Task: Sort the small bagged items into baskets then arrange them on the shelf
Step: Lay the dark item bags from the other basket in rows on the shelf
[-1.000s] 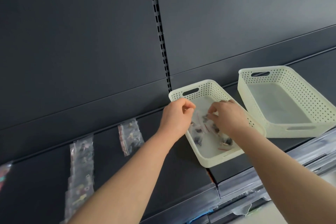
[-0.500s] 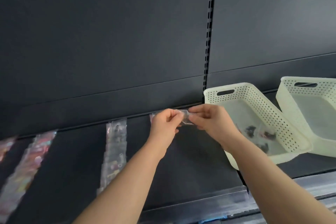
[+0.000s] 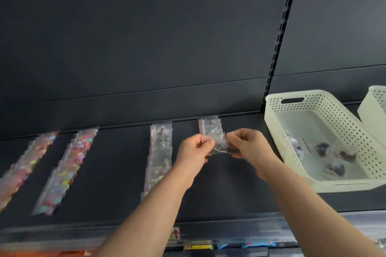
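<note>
**Bag pinched between both hands above the dark shelf**

We see the left hand (image 3: 195, 148) and the right hand (image 3: 248, 146) raised side by side over the shelf (image 3: 225, 185). Between them they hold one small clear bag (image 3: 219, 145). The left fingers are curled in and nip the bag's left edge against the thumb. The right thumb and forefinger pinch its right edge, with the other right fingers folded loosely behind. The bag has dark little pieces inside, though we cannot make out what they are.

It hangs just in front of a short stack of clear bags (image 3: 210, 126) that lies at the back of the shelf. We cannot tell whether the bag touches the stack.

To the left lies a longer row of clear bags (image 3: 159, 152), running from back to front. Farther left are two rows of bags with bright contents, one nearer (image 3: 66, 169) and one at the frame's edge (image 3: 23, 169).

To the right of the hands a pale perforated basket (image 3: 275, 131) stands on the shelf, past the slotted upright (image 3: 279, 37). A few more bagged items (image 3: 335, 169) lie on its floor. A second basket (image 3: 376, 100) sits just beside it, cut off by the frame.
</note>
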Motion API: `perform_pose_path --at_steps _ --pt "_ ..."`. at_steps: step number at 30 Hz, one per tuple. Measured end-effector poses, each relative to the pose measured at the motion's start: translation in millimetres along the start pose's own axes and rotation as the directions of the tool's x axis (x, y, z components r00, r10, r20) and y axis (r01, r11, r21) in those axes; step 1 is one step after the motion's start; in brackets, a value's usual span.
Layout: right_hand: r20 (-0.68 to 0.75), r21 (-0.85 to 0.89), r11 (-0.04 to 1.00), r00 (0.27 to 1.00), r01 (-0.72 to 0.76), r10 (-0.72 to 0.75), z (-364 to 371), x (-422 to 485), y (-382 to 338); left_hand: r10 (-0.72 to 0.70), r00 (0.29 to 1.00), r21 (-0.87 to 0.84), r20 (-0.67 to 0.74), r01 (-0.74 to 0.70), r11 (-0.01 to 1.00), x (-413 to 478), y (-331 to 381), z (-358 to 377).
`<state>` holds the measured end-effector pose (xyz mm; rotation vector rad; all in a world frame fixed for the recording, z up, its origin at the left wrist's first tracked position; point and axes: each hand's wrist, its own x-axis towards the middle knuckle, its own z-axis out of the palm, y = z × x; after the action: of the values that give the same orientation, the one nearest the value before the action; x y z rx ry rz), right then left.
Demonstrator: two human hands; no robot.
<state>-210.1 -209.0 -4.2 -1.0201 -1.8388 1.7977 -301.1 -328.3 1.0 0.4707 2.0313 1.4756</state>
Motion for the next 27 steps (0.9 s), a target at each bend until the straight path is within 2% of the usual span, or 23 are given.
perform_pose_path --at_steps 2,4,7,9,10,11,15,20,22,23,25,27 --pt "-0.066 0.176 0.984 0.997 -0.024 0.037 -0.7 1.2 0.0 -0.02 1.0 -0.011 -0.015 0.02 1.0 0.4 -2.6 -1.0" --pt "-0.037 0.205 0.979 0.999 -0.019 0.027 -3.4 1.6 2.1 -0.032 0.999 -0.014 -0.008 0.032 0.999 0.7 -4.5 -2.1" --pt "0.106 -0.06 0.996 0.993 0.062 -0.055 -3.1 -3.1 6.0 -0.03 0.999 0.019 0.035 0.03 0.999 1.1 -5.7 -1.3" --pt "0.085 -0.267 0.951 0.987 0.155 -0.137 -0.3 -3.8 7.8 -0.026 0.999 0.037 0.045 0.024 0.999 1.2 -5.5 0.0" --pt "0.054 -0.306 0.937 0.986 0.169 -0.16 1.4 -3.4 9.3 -0.023 0.999 0.046 0.047 0.02 0.999 1.4 -5.5 0.6" --pt "0.027 -0.285 0.946 0.988 0.156 -0.155 2.8 -3.1 10.1 -0.021 0.999 0.052 0.049 0.018 0.998 1.7 -5.6 1.5" --pt "-0.019 0.052 0.999 1.0 0.008 -0.007 5.2 -5.6 9.6 -0.033 0.999 0.028 0.032 0.032 0.999 3.3 -5.9 4.5" --pt "-0.079 0.18 0.983 0.996 -0.035 0.05 9.5 -5.7 10.2 -0.029 0.999 0.024 0.022 0.029 0.999 3.5 -6.9 4.6" --pt "-0.06 0.261 0.964 0.995 -0.055 0.073 6.7 -4.8 11.1 -0.041 0.999 0.011 0.014 0.041 0.999 4.4 -7.7 1.8" --pt "-0.012 0.255 0.964 0.997 -0.069 0.074 4.5 -4.5 12.2 -0.047 0.999 0.008 0.016 0.047 0.999 4.9 -8.4 0.3" --pt "0.116 0.124 0.988 0.99 -0.091 0.077 2.1 -5.3 14.2 -0.059 0.998 0.002 0.025 0.059 0.998 5.7 -10.1 -1.6" --pt "0.159 0.011 0.996 0.984 -0.087 0.084 2.2 -6.8 17.1 -0.08 0.996 -0.016 0.031 0.081 0.997 6.3 -12.7 -2.9"
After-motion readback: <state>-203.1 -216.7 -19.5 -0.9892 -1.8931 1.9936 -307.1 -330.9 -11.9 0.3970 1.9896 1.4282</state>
